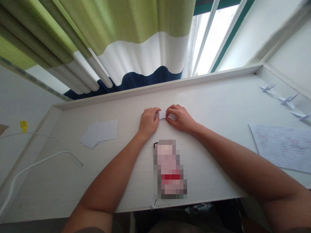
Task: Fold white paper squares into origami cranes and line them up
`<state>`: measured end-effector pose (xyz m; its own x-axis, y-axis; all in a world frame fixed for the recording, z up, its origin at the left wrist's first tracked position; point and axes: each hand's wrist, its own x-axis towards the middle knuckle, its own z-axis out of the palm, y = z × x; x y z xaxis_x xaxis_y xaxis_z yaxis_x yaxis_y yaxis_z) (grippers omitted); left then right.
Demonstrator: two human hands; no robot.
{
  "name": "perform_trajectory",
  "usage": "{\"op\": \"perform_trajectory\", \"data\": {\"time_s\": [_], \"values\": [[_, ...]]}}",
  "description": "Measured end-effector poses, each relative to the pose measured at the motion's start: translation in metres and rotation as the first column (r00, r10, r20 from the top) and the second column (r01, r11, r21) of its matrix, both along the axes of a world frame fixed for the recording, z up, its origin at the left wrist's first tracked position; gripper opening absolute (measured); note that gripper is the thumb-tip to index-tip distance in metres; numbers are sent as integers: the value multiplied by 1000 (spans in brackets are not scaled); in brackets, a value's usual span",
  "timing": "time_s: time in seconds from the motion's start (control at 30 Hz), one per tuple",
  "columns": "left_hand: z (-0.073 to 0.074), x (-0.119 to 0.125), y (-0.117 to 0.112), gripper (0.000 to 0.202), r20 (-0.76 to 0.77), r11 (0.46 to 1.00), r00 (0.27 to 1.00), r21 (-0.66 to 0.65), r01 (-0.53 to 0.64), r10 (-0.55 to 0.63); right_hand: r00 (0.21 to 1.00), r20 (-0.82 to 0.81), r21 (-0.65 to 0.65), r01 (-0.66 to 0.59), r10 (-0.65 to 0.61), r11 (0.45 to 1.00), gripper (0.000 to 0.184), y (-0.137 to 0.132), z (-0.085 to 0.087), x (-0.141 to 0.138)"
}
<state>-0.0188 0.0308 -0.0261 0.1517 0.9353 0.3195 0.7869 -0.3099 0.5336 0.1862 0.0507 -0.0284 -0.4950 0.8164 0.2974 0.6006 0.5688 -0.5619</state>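
Left hand [148, 122] and right hand [181, 119] pinch a white paper [165, 114] against the counter [60, 181]; it is light and flimsy, best held at its edges.

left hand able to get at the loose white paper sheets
Probably yes: nothing stands between the left hand and the loose white paper sheets, though it now pinches a small white paper.

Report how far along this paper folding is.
Done: three white origami cranes sit at the desk's far right. In hand: a small white paper is held between the left hand and right hand, its fold state hard to tell. Left: a loose stack of white paper sheets lies to the left, apparently unfolded.
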Motion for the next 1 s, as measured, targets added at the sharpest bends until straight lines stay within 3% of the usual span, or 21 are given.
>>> {"op": "perform_trajectory", "data": {"time_s": [0.47,0.57,0.7,0.87,1.0], "values": [[3,1,0,21,-9,1000,1000,-15,-7,7,1000,-8,-8,3,-3,1000,15,-1,1,0],[5,3,-1,13,-10,1000,1000,-17,3,-3,1000,-18,-7,13,-14,1000,5,0,1,0],[6,3,-1,9,-6,1000,1000,-17,7,-7,998,-54,-19,20,-21,1000,7,1,0,0],[6,4,-2,9,-2,999,1000,-36,12,-12,990,-124,-54,58,-64,997,28,7,-3,-2],[6,4,-3,12,42,998,999,-57,29,-27,990,-102,-35,91,-94,995,6,8,-5,0]]}}
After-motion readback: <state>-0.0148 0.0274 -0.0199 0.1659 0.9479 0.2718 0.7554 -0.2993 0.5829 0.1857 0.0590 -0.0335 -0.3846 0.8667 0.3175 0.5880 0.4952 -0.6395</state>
